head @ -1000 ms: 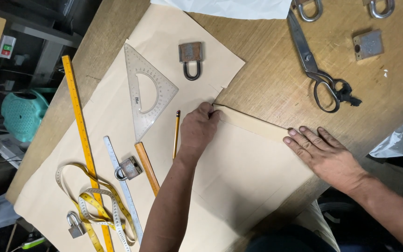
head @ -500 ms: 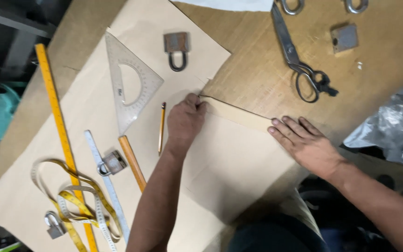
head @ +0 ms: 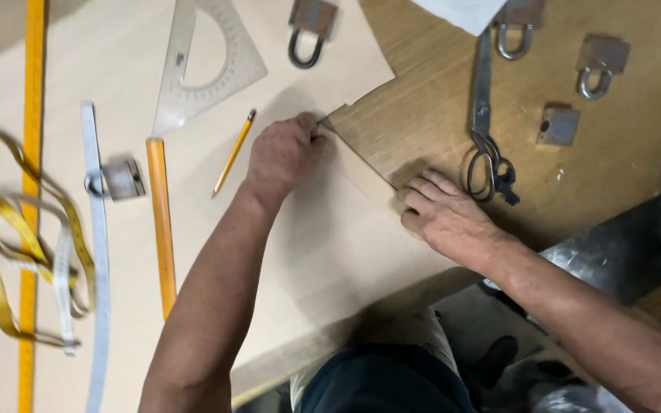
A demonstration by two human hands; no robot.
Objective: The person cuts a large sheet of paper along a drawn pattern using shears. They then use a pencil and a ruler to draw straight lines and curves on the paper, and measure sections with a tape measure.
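Paper (head: 323, 252), a big beige sheet, is spread over the wooden table (head: 636, 160), its right edge turned over into a narrow folded strip (head: 361, 164). It is judged light, thin and limp, easily creased or torn, so best pressed flat near the fold, not lifted by a corner. L hand (head: 283, 153) is curled, fingertips pinching the strip's upper end; R hand (head: 441, 214) lies flat, fingers extended, pressing the lower end. Pencil (head: 232, 153) & scissors (head: 487, 115) lie nearby.

Bare forearms, no sleeves; dark shorts, pale shirt hem.
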